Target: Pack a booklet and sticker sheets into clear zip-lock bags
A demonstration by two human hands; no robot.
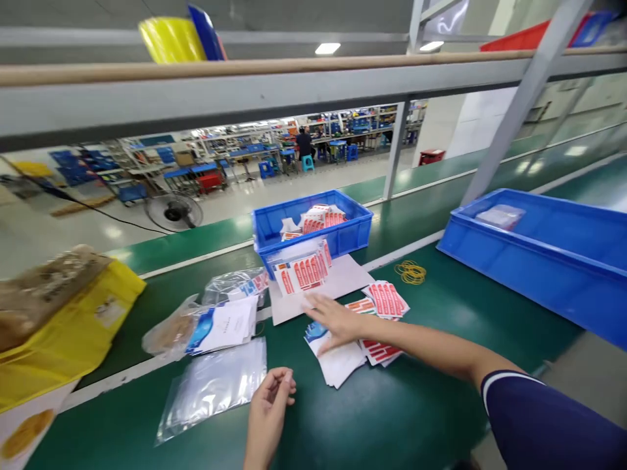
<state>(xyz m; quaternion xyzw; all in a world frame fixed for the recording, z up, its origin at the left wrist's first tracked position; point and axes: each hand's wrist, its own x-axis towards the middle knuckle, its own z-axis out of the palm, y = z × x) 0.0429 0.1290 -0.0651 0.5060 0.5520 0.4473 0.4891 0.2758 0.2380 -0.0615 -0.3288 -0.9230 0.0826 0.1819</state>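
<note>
My left hand (272, 395) is just right of a stack of clear plastic bags (215, 382). Its fingers are curled with the thumb against them, and nothing shows in its grip. My right hand (336, 321) reaches across, fingers stretched out, over a fanned stack of white and blue booklets (340, 362); whether it touches them I cannot tell. Red and white sticker sheets (386, 299) lie partly under my right forearm. Farther back, a bundle of similar sheets in clear plastic (304, 271) leans against a blue bin (313, 247), above a white board (343, 277).
More booklets (228, 324) and a plastic bag of brown contents (171, 326) lie at left. Yellow rubber bands (410, 272) sit near a large blue bin (533, 261) at right. A yellow bin (73, 333) stands far left. A metal shelf beam (245, 91) crosses overhead.
</note>
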